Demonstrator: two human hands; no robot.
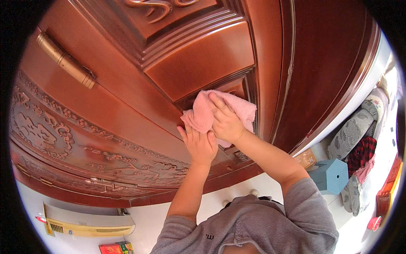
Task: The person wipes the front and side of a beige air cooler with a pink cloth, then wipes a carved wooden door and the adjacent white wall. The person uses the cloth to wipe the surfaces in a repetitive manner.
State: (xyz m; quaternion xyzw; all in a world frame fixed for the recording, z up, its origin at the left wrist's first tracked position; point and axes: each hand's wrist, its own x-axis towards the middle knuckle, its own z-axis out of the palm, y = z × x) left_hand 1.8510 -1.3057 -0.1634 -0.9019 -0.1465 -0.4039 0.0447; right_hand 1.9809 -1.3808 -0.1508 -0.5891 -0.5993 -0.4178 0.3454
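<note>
A pink towel-like cloth (203, 109) lies bunched and partly spread against a panel of a glossy reddish-brown door (203, 57). My right hand (226, 123) presses on the cloth and holds it to the door, its fingers pointing up and left. Just below and to the left, my left hand (200, 147) rests with fingers apart against the door. Some of its fingertips meet the lower edge of the cloth, which partly hides them. Carved mouldings frame the panel, and the cloth covers part of them.
A brass-coloured hinge (65, 60) juts out at upper left. A carved door leaf (104, 149) with a handle (108, 184) runs along the left. Behind are a floor-standing air conditioner (88, 223), a blue box (330, 176) and a sofa with a grey patterned cover (349, 135).
</note>
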